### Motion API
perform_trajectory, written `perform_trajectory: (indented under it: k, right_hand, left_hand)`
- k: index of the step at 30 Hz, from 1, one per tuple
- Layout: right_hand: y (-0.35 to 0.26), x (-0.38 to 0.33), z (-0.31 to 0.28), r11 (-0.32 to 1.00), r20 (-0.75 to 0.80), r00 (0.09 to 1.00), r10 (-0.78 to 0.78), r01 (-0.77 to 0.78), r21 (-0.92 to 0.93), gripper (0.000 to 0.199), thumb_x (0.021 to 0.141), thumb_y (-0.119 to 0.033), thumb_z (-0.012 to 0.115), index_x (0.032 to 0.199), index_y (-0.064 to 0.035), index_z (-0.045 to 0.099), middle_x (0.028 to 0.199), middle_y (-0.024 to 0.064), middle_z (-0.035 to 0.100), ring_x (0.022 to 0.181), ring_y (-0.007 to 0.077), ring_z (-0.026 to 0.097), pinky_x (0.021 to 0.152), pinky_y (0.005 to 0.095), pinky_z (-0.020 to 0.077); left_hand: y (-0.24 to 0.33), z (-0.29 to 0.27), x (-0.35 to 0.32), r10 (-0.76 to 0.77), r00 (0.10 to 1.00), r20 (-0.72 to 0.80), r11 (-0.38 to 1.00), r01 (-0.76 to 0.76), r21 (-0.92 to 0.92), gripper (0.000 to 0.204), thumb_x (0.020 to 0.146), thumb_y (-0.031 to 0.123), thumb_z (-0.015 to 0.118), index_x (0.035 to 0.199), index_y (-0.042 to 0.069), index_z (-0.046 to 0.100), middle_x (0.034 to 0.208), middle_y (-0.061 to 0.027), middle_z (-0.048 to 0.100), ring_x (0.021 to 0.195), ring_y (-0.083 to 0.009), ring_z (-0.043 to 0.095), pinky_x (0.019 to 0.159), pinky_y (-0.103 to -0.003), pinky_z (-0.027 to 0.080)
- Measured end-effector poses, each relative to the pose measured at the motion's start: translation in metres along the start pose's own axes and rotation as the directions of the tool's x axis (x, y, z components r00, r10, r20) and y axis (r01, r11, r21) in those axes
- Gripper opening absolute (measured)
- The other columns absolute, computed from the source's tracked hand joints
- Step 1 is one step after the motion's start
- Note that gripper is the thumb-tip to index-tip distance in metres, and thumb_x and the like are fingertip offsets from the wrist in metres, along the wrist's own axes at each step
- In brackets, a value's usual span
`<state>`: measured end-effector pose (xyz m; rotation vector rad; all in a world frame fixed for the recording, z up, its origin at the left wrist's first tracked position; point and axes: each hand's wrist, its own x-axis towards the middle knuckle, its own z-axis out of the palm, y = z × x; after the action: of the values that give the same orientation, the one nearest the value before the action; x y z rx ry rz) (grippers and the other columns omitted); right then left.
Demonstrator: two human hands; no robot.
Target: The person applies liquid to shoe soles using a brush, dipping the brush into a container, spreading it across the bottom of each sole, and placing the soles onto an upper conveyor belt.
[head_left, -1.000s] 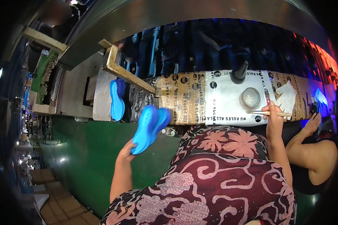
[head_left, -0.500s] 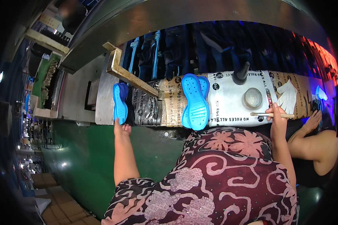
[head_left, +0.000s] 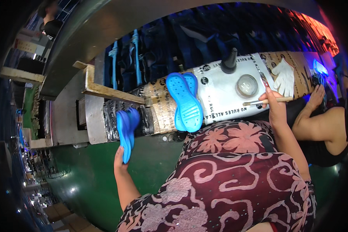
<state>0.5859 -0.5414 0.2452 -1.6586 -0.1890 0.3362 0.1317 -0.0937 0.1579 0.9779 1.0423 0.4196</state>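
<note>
My left hand (head_left: 120,164) grips the heel end of a pair of blue shoe soles (head_left: 126,130), held upright in front of the metal conveyor edge. A second pair of blue shoe soles (head_left: 185,101) lies tread-up on the paper-covered work board (head_left: 220,104), hanging over its near edge. My right hand (head_left: 275,110) holds a thin brush (head_left: 265,101) over the right part of that board, just below a small round glue pot (head_left: 246,85). A black cone-shaped nozzle bottle (head_left: 229,62) stands behind the pot.
A white glove (head_left: 284,76) lies on the board at the right. Another person's arm (head_left: 317,127) rests there too. A wooden bar (head_left: 108,91) juts over the conveyor (head_left: 71,116). Dark racks with blue pieces (head_left: 135,58) stand behind. A green machine panel (head_left: 89,181) is below.
My left hand put one pair of soles on the board, reached left to the conveyor and now lifts a second pair off it. My right hand kept the brush near the pot.
</note>
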Motion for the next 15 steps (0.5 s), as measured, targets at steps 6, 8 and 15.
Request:
perform_trajectory:
  k: [6,8,15]
  right_hand:
    - [-0.010,0.003,0.017,0.999,0.062,0.998,-0.020,0.019,0.029,0.037,0.094,-0.030,0.053,0.072,-0.0018,0.064,0.064,0.0012,0.055,0.061,0.0076,0.046,0.059,0.0213,0.0369]
    - [-0.011,0.003,0.015,0.998,0.103,0.993,-0.065,0.065,0.007,0.037,0.094,-0.030,0.052,0.072,-0.0019,0.064,0.064,0.0011,0.055,0.061,0.0073,0.046,0.059,0.0213,0.0370]
    - [0.003,0.002,-0.020,0.997,-0.060,0.996,-0.070,0.072,0.025,0.039,0.095,-0.030,0.051,0.073,-0.0005,0.064,0.063,0.0019,0.054,0.058,0.0080,0.046,0.059,0.0211,0.0366]
  left_hand:
    - [-0.024,0.103,-0.006,-0.040,0.991,0.125,0.991,0.023,0.134,0.047,0.088,0.014,0.060,0.130,-0.003,0.045,0.113,-0.0080,0.060,0.099,-0.0164,0.059,0.088,-0.029,0.046]
    - [-0.037,0.151,0.006,0.005,1.000,0.017,0.999,-0.005,0.043,0.040,0.091,0.016,0.058,0.125,-0.001,0.048,0.108,-0.0056,0.061,0.095,-0.0159,0.059,0.086,-0.031,0.047]
    - [-0.019,0.220,0.033,0.558,0.829,-0.030,0.576,-0.362,0.733,0.044,0.082,0.011,0.068,0.117,-0.007,0.048,0.088,-0.0065,0.055,0.072,-0.0111,0.050,0.065,-0.026,0.044]
